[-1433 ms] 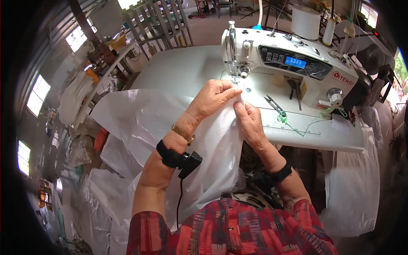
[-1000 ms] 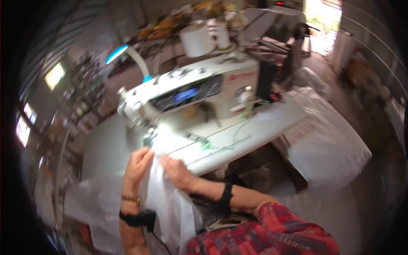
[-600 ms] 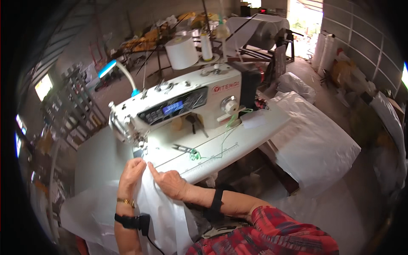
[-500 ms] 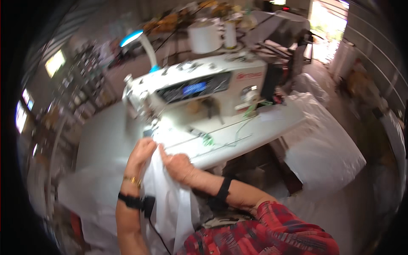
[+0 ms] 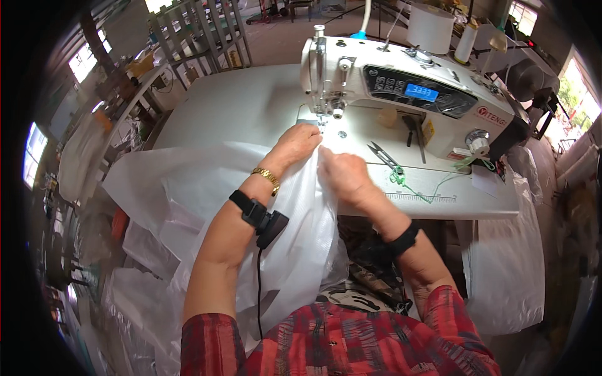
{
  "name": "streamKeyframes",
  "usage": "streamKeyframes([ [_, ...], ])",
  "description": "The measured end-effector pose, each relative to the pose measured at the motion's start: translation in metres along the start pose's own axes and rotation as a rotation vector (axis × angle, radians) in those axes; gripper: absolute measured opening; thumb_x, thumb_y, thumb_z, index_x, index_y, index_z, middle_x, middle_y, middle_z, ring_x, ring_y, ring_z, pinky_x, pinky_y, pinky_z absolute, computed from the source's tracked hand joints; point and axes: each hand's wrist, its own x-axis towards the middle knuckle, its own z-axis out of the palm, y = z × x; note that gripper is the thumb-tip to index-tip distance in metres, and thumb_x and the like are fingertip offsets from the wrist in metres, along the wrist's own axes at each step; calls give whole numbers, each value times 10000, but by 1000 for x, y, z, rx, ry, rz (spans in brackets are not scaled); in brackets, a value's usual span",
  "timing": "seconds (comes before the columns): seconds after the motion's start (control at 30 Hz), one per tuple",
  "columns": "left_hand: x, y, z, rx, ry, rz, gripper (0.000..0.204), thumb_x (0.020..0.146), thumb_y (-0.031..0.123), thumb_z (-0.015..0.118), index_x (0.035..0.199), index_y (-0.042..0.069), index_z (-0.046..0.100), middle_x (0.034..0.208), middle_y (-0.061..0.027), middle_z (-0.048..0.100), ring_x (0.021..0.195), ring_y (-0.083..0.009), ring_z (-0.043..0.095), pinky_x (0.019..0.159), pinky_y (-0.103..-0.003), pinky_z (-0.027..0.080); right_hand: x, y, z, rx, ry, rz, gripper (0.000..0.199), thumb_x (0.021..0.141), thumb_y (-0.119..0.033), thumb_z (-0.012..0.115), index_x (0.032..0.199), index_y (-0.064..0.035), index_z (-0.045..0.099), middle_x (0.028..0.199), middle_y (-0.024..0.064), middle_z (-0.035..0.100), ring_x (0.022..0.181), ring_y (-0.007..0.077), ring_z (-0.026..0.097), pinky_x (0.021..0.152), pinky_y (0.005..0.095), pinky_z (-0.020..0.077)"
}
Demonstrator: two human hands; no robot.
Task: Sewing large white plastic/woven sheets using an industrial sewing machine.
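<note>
A white woven plastic sheet (image 5: 285,232) hangs in folds from the front of the sewing table (image 5: 207,113) and spreads over its left side. My left hand (image 5: 297,145), with a gold bracelet at the wrist, is closed on the sheet's upper edge just below the needle area of a white sewing machine (image 5: 357,88). Close beside it, my right hand (image 5: 346,177) pinches the same edge from the right, its fingers slightly smeared by motion. The sheet's edge between them lies close to the presser foot (image 5: 322,120); whether it is under the foot is hidden by my left hand.
Thread snips (image 5: 384,155) tied with green string (image 5: 399,177) lie on the table, right of my hands. Thread cones (image 5: 430,28) stand behind the machine. A pile of white plastic (image 5: 505,269) hangs at the right. A grey metal rack (image 5: 197,37) stands behind on the left.
My view has swung left and down, so the machine appears farther right and higher. Both hands stay at the sheet's edge by the needle area; my right fingers look more curled.
</note>
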Motion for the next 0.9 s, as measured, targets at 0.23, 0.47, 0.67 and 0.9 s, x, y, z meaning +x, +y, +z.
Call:
streamKeyframes([
  [0.23, 24, 2, 31, 62, 45, -165, 251, 830, 228, 644, 916, 3, 713, 856, -213, 681, 861, -322, 672, 793, -415, 502, 16, 63, 0, 255, 114, -72, 159, 869, -148, 593, 938, -63, 708, 902, 145, 651, 903, 329, 630, 788, 438, 490],
  [0.47, 15, 4, 30, 117, 219, -203, 233, 771, 220, 731, 877, 13, 733, 898, -178, 694, 845, -344, 656, 783, -395, 520, 16, 55, 6, 81, 248, -284, 100, 849, -104, 635, 925, -57, 680, 925, 90, 608, 927, 277, 584, 819, 403, 465],
  [0.67, -24, 39, 19, 334, 406, 50, 228, 754, 214, 759, 861, 16, 722, 932, -134, 668, 984, -307, 617, 893, -395, 468, 16, 54, 7, -57, 140, -285, 178, 851, -79, 619, 1025, -47, 635, 1037, 102, 629, 1043, 283, 569, 880, 400, 447],
  [0.9, -78, 38, 38, 162, 223, 154, 604, 783, 275, 747, 1289, 30, 527, 1306, -166, 535, 1198, -320, 515, 1019, -415, 399, 15, 44, 26, -23, 271, -256, 231, 852, -122, 575, 1066, -45, 617, 992, 98, 618, 1002, 274, 565, 862, 398, 424],
])
